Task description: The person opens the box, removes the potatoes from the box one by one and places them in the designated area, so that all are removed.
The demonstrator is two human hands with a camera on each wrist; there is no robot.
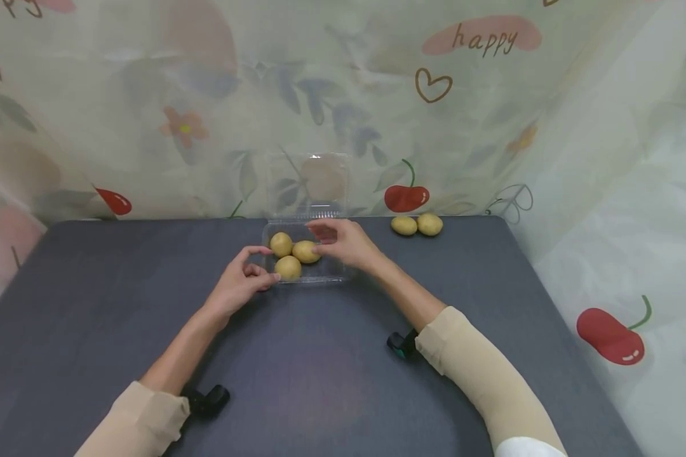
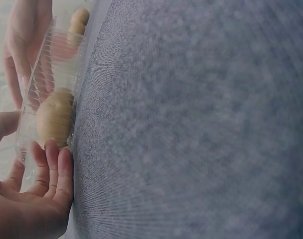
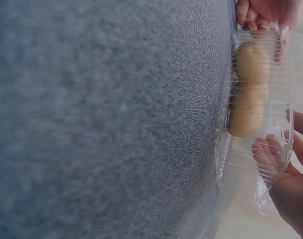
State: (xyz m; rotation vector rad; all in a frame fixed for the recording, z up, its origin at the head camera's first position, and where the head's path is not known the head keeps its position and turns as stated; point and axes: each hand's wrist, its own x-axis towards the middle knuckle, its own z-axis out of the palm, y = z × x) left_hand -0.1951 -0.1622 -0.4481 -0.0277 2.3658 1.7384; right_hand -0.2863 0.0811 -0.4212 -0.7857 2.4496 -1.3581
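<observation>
A clear plastic clamshell container sits at the back middle of the dark grey table, its lid standing open against the backdrop. Three potatoes lie in its left half: one at the back, one in the middle, one at the front. My left hand pinches the container's front left corner between thumb and fingers; the left wrist view shows this grip beside a potato. My right hand reaches into the container, its loosely bent fingers touching the middle potato and holding nothing.
Two more potatoes lie on the table at the back right, near its far edge. A printed curtain hangs right behind the table and down its right side. Black wrist cameras sit under both forearms.
</observation>
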